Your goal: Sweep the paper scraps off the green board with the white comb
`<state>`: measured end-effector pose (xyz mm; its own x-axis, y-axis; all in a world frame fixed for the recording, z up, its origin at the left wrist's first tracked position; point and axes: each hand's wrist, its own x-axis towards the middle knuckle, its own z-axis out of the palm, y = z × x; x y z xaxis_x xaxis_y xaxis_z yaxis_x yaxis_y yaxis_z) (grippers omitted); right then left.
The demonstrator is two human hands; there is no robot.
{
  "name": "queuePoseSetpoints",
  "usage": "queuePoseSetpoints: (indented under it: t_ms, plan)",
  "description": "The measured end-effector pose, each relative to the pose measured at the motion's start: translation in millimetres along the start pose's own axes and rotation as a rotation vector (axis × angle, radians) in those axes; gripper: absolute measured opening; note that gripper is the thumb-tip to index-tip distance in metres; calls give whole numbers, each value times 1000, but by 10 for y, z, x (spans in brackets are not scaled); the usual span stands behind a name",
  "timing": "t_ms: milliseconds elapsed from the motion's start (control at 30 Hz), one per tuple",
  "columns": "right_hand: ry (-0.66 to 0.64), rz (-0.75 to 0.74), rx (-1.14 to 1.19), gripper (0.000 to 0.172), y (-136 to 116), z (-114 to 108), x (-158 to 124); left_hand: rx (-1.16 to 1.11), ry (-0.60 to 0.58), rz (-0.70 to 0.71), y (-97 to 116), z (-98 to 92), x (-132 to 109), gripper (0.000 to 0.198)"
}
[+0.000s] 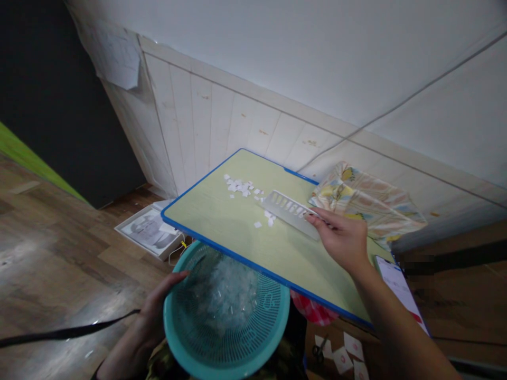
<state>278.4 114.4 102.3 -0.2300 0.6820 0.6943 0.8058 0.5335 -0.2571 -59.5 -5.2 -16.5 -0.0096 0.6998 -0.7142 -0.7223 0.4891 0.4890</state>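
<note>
My right hand [344,237] pinches one end of a white slotted plastic strip [277,206] over the pale green tabletop [206,211] with a blue edge. Small white square pieces [240,186] lie scattered beyond the strip and along its left side. Below the table's near edge, my left hand [156,301] grips the rim of a teal plastic basket [285,316], its thumb hooked inside. Loose, clear, shiny bits [232,290] fill the basket's middle; I cannot make out their kind.
A patterned cloth [360,195] bunches at the table's back right. A phone-like device [396,285] lies on the right edge. Scissors [318,352] and several white cards [343,360] are below. A white box [148,229] sits on the floor at left; a wall stands behind.
</note>
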Motion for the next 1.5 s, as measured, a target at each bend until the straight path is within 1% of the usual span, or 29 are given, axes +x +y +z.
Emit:
queuePoseSetpoints:
  t_ms: [133, 200, 267, 367, 467, 533, 600, 733, 800, 867, 967, 1033, 1267, 1400, 1500]
  plan:
    - [-58, -20, 10, 20, -87, 221, 213, 17, -24, -20, -18, -36, 3, 17]
    - [-102, -34, 2, 21, -124, 289, 281, 30, -21, -17, -22, -60, 13, 14]
    - [-131, -48, 2, 20, -152, 298, 314, 39, -14, -6, -24, -80, 27, 13]
    - [-152, -57, 34, 18, -195, 232, 337, 30, -23, -11, -22, -96, 41, 15]
    - [-134, -47, 70, 18, -233, 182, 391, 15, -26, -2, -18, -98, 40, 16]
    - [-119, -40, 78, 18, -243, 210, 450, 19, -19, -4, -16, -95, 35, 17]
    - [-121, -34, 86, 18, -241, 285, 513, 26, -17, -8, -13, -92, 29, 17]
    - [-186, -31, 91, 19, -227, 435, 604, 43, -27, 21, -8, -81, 15, 14]
    - [-233, -24, 88, 20, -219, 441, 622, 47, -34, 23, -4, -75, 10, 12]
    - [-259, -4, 100, 19, -201, 395, 626, 43, -36, 5, 2, -73, 11, 11]
    - [-257, 33, 127, 20, -144, 302, 622, 39, -31, -13, 12, -75, 12, 12]
    - [-237, 49, 133, 19, -94, 279, 622, 41, -32, -10, 17, -76, 3, 14]
    - [-217, 62, 127, 19, -2, 411, 661, 41, -14, 16, 34, -33, -56, 19]
    - [-182, 48, 99, 18, 2, 417, 670, 44, 4, 26, 37, -27, -36, 23]
    - [-167, 55, 111, 18, -3, 408, 655, 47, -5, 12, 36, -43, -13, 22]
